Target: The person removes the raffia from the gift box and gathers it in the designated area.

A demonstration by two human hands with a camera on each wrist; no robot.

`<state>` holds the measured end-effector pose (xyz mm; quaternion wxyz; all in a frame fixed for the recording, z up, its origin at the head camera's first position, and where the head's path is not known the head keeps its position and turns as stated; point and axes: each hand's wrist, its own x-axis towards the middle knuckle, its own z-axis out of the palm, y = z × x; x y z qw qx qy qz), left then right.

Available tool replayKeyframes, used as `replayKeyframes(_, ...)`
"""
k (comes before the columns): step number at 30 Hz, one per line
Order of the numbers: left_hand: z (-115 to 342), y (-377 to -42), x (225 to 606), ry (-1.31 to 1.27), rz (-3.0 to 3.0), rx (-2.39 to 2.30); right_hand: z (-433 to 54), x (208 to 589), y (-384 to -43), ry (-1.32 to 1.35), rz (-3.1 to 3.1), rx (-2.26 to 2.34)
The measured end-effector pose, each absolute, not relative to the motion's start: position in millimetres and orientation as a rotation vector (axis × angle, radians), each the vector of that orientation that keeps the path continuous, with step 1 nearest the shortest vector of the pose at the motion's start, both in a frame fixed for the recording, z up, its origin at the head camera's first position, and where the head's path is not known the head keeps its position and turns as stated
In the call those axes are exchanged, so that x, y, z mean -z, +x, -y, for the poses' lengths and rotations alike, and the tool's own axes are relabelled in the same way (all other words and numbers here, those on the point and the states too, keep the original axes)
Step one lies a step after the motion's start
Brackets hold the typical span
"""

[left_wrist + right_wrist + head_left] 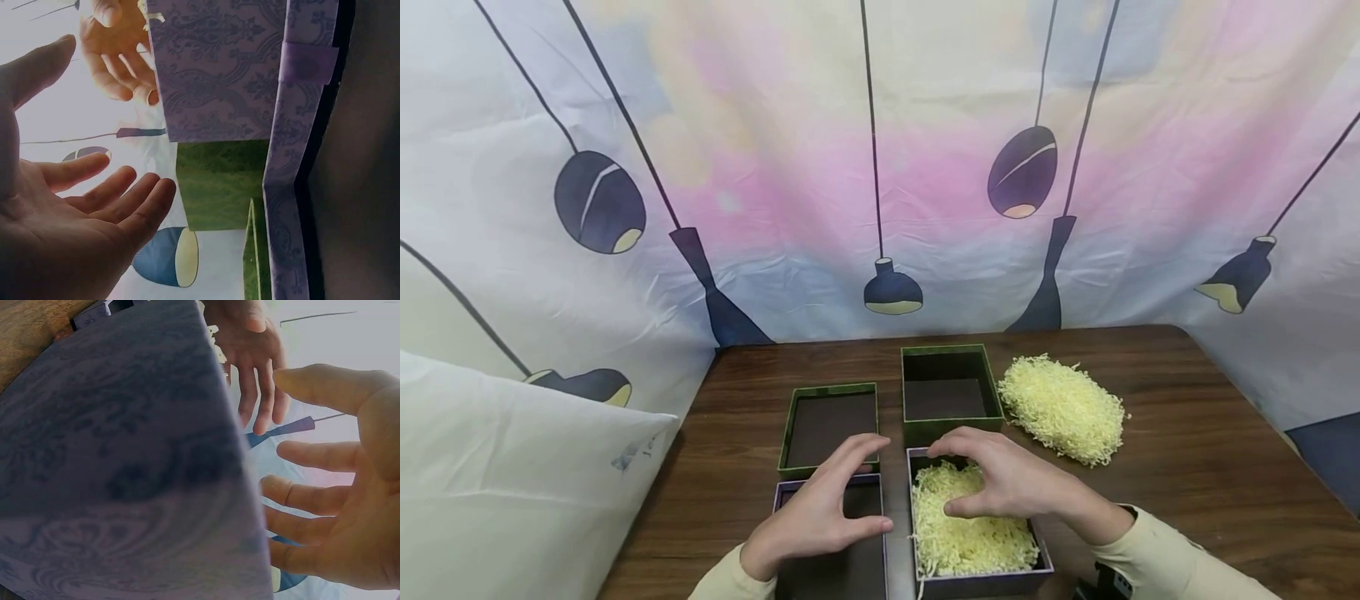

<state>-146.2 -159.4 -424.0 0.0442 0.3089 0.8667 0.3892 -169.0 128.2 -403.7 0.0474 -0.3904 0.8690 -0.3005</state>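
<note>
My right hand [1011, 482] hovers over the purple-edged box [985, 586], which holds pale yellow shredded paper [966, 533]. Its fingers are spread and gently bent, with nothing between them. To the left, my left hand [820, 512] is held above the purple-edged box lid [831, 575], thumb apart from the fingers, holding nothing. Both palms also show in the wrist views, beside the patterned purple side of the box [219, 75]. In the right wrist view, that purple wall [125, 437] fills much of the picture, with my right hand [350, 500] alongside.
Behind the purple box stands a green-edged box [951, 429] with a dark inside. A green-edged lid [831, 429] lies to its left. A loose heap of yellow shredded paper [1063, 408] sits at the right. The wooden table [1180, 483] meets a printed curtain [805, 208].
</note>
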Motion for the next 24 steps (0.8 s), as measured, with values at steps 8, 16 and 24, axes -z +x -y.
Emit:
replayKeyframes(8,148,-150,431,1.027,-2.533,-1.294,-128,401,-170,-1.169,-2.592,0.819)
replayKeyframes(16,139,-154,443,1.058,-2.418,-1.336,-126,407,-166,-1.229,-2.588,0.674)
replayKeyframes(24,133,-156,446,1.089,-2.388,-1.329,-124,413,-166,-1.225,-2.600,0.549)
